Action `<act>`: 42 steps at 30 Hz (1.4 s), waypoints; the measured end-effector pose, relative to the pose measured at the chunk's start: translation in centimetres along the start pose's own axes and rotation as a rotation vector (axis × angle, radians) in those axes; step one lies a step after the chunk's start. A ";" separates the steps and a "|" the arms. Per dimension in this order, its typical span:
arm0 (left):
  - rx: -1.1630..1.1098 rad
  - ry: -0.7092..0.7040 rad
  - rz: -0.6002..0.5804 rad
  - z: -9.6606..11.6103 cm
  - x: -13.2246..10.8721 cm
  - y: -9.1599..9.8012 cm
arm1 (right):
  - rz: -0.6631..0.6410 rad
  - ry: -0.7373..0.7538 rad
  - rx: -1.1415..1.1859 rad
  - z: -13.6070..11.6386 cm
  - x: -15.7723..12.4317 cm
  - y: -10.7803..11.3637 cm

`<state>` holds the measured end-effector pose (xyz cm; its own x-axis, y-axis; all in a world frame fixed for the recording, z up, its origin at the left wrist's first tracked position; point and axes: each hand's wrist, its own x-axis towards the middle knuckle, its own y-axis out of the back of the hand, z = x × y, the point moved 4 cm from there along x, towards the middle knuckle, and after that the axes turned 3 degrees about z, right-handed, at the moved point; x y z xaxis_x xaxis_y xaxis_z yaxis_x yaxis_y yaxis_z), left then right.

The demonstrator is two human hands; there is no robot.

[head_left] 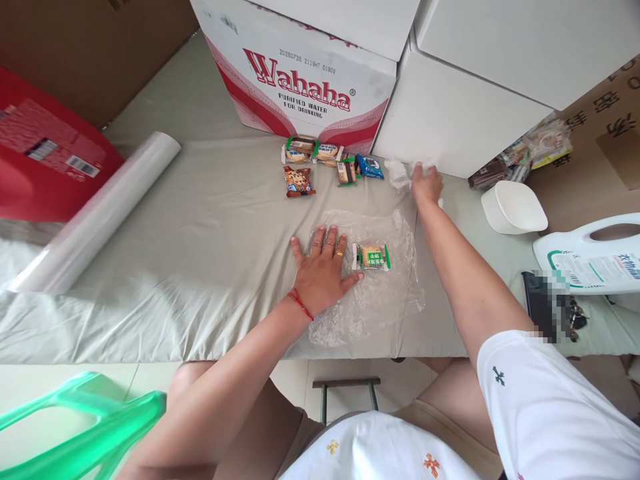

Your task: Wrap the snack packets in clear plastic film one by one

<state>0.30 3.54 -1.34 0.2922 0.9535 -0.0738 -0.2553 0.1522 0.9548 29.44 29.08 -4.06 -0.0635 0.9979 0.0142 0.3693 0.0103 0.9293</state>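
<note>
Worktop (200,220) was draped in creased grey-green cloth, above a pale tiled floor (155,375). At back stood a red-and-white cardboard carton printed "Wahaha" (305,77), contents hidden, small wrapped snack packets (299,181) in front. To the right were a white rounded-square plastic tub (515,208) and a white handled plastic bottle (580,263); left lay a roll of clear film (105,210). Centre: sheet of crinkled clear plastic (370,313), bearing one green-and-white wrapped biscuit packet (371,257). Left hand (323,272) lay beside that packet, fingers spread wide. Right hand (427,185) touched crumpled translucent plastic (397,173); whether its fingers gripped could not be told.
</note>
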 end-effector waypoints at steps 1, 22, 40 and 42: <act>0.000 0.001 -0.002 0.0 0.0 0.0 | 0.078 -0.068 0.024 -0.4 0.6 0.2; -0.040 -0.005 -0.154 -0.4 0.4 0.4 | -0.169 0.387 0.048 -12.4 -21.9 0.7; -0.051 -0.006 -0.146 -0.4 0.6 0.4 | -0.139 0.355 0.090 -13.9 -22.8 1.7; -0.071 0.001 -0.167 -0.7 0.6 0.7 | -0.186 0.346 0.057 -14.2 -23.0 0.9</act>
<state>-0.29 4.43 -0.91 0.3348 0.9138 -0.2300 -0.2676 0.3262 0.9066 18.03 5.19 1.68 -0.4389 0.8983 -0.0195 0.3725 0.2017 0.9058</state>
